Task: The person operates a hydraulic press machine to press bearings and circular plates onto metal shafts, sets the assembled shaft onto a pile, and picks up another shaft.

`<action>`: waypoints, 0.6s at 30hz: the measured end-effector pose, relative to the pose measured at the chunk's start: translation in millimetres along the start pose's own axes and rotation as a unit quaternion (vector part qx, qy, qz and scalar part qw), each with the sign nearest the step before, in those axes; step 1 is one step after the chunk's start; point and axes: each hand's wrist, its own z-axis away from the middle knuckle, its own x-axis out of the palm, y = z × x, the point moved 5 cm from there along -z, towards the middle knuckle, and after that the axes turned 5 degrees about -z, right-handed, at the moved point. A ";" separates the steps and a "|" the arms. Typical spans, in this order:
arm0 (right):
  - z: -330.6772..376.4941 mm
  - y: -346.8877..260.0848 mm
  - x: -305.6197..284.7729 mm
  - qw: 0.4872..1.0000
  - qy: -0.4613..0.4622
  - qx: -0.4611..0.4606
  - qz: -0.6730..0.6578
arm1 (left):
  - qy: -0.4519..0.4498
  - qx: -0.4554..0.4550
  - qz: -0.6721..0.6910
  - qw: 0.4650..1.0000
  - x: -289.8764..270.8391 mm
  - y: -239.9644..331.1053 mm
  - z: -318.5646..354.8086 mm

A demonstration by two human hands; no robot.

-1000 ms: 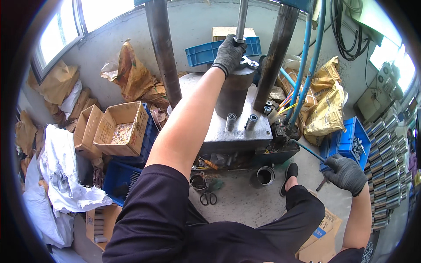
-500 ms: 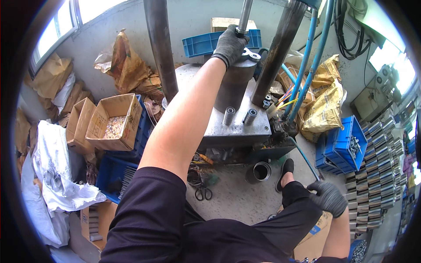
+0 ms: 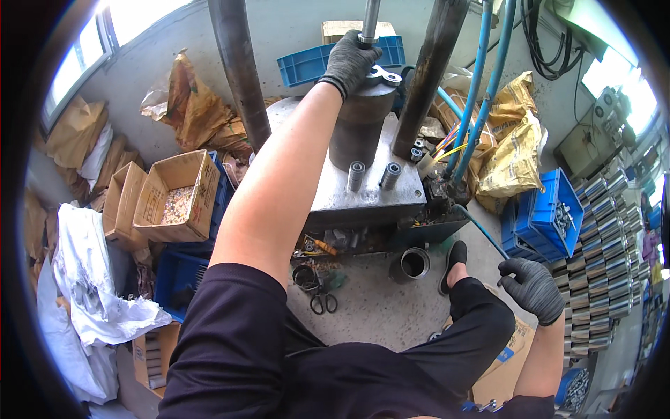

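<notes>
My left hand [image 3: 349,61], in a dark grey glove, reaches to the top of a dark steel cylinder [image 3: 360,129]. Its fingers close just under the bright press rod [image 3: 370,21]; whatever they hold is hidden. Beside them a metal part with a ringed end [image 3: 391,79] lies on the cylinder's top. In front of the cylinder, two small ribbed metal sleeves [image 3: 356,177] stand upright on the steel press plate [image 3: 328,195]. At the right, my gloved right hand [image 3: 534,290] has its fingers curled at the end of a thin blue-grey lever [image 3: 484,233].
Dark columns [image 3: 241,70] and blue hoses [image 3: 481,105] flank the press. A box of small pieces [image 3: 178,206] stands left. Blue crates [image 3: 548,220] and stacked shiny metal cylinders [image 3: 600,258] are right. Scissors [image 3: 323,302] and a hollow cylinder [image 3: 412,265] sit on the floor.
The whole view has shifted slightly. The lever's end has risen, and my right hand's fingers are looser around it. My left hand stays at the cylinder's top beneath the rod.
</notes>
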 end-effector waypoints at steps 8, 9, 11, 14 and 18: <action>24.4 12.1 31.4 1.000 -0.003 0.015 0.014 | 0.023 0.013 0.195 0.980 -5.3 -0.2 -1.6; 24.9 13.3 32.6 1.000 -0.004 0.017 0.014 | 0.006 0.000 0.225 0.974 -4.7 0.6 -1.2; 24.7 13.8 33.0 0.999 -0.004 0.010 0.047 | -0.010 -0.017 0.253 0.967 -2.2 4.0 1.1; 20.3 12.3 33.5 0.999 -0.018 0.001 0.033 | -0.032 -0.040 0.270 0.962 -4.7 -1.0 -0.7; 20.8 15.4 30.2 0.998 -0.028 -0.003 0.056 | -0.041 -0.056 0.258 0.964 -0.2 7.9 5.5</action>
